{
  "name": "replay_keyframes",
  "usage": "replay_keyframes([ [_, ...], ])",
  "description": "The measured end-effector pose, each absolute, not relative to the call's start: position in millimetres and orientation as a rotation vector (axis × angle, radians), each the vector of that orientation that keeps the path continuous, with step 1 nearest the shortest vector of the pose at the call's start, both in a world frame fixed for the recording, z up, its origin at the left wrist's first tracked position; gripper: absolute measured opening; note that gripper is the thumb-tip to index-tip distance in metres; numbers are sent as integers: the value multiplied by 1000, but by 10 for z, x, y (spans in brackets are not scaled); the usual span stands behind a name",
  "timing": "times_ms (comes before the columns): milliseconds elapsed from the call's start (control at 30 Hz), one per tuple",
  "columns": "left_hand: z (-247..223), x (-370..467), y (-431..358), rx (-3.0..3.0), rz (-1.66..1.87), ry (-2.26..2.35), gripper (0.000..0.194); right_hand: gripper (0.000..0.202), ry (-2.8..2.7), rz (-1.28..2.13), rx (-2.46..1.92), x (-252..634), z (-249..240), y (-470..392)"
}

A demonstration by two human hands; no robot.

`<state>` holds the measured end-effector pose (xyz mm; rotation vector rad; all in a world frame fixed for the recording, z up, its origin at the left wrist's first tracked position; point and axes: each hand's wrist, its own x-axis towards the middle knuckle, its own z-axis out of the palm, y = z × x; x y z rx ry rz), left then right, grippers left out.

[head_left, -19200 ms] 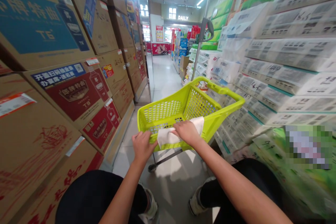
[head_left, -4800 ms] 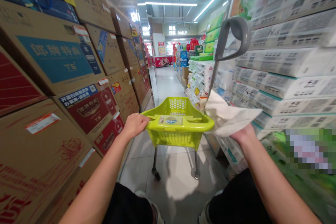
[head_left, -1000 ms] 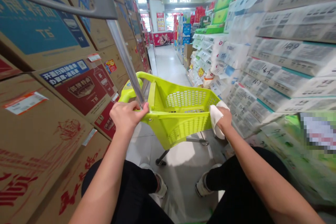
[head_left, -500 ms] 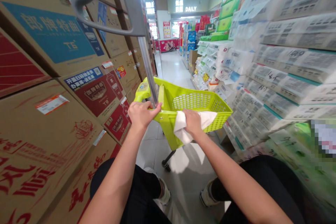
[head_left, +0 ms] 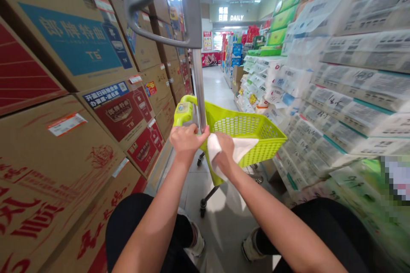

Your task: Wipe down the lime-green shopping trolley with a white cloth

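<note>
A yellow-green plastic basket (head_left: 269, 147) with perforated sides is part of a wheeled shopping cart, tilted in front of me. My left hand (head_left: 185, 140) is closed around the cart's near rim, its thumb by the foot of the metal pole (head_left: 199, 81). Bunched in my right hand (head_left: 225, 151) is a white cloth (head_left: 245, 149), pressed against the outer side of the basket close to the left hand. A grey handle frame (head_left: 163, 38) tops the pole. The palm side of both hands is hidden.
Stacked cartons (head_left: 77, 47) wall the left side. Piled paper packs (head_left: 358, 89) line the right. Cart wheels (head_left: 203, 204) show below, between my shoes (head_left: 251, 245). A tiled aisle (head_left: 214, 79) runs on ahead toward a lit sign (head_left: 236, 17).
The cart's pole and handle have swung right and stand more upright. My left hand has moved right with the rim; my right hand has slid left with the cloth, closer to it.
</note>
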<state>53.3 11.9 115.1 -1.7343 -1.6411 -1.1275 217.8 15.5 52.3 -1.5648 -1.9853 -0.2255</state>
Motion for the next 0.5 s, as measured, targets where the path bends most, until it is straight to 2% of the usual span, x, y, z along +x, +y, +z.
replay_keyframes([
  [67, 1152, 586, 110, -1761, -1130, -1622, 45, 29, -2022, -236, -1452, 1942, 605, 128],
  [133, 1166, 550, 111, -1786, -1116, -1595, 47, 28, -2089, -264, -1433, 2085, 607, 98],
  [267, 1202, 332, 147, -1809, -1086, -1586, 49, 16, -2104, -288, -1701, 3125, 392, 99],
  [367, 1204, 232, 192, -1792, -1077, -1625, 47, 22, -2080, -353, -1896, 3885, 235, 149],
  [433, 1181, 265, 226, -1770, -1091, -1642, 47, 28, -2028, -349, -2023, 4048, 220, 198],
  [500, 1145, 379, 263, -1752, -1119, -1639, 46, 30, -1971, -286, -2103, 3849, 302, 246],
])
